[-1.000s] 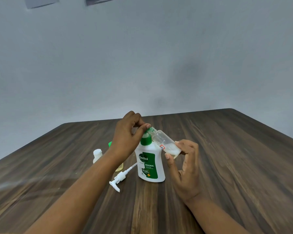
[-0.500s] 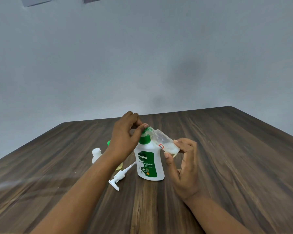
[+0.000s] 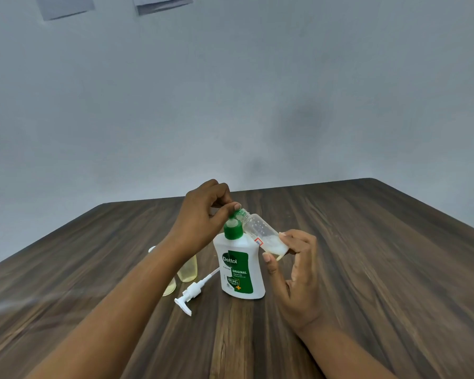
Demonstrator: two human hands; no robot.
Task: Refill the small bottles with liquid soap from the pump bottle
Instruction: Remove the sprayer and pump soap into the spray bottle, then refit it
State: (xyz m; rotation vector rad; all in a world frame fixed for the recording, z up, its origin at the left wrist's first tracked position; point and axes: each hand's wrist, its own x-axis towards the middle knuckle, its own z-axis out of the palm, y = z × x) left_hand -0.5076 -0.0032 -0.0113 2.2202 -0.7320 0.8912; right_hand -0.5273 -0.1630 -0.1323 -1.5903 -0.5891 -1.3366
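A white Dettol soap bottle (image 3: 238, 269) with a green collar stands upright on the table, its pump off. Above its neck a small clear bottle (image 3: 257, 231) lies tilted, mouth toward the left, with a little whitish liquid pooled at its base. My right hand (image 3: 296, 269) grips that base between thumb and fingers. My left hand (image 3: 203, 217) pinches a small green cap (image 3: 239, 213) at the clear bottle's mouth. The white pump (image 3: 190, 294) lies on the table left of the soap bottle.
Two small bottles of yellowish liquid (image 3: 188, 270) (image 3: 169, 288) stand behind my left forearm, partly hidden by it. The dark wooden table (image 3: 367, 269) ends near a grey wall; its far edge runs just behind my hands.
Both hands keep the same hold on the tilted small bottle above the soap bottle. Only the view has shifted a little.
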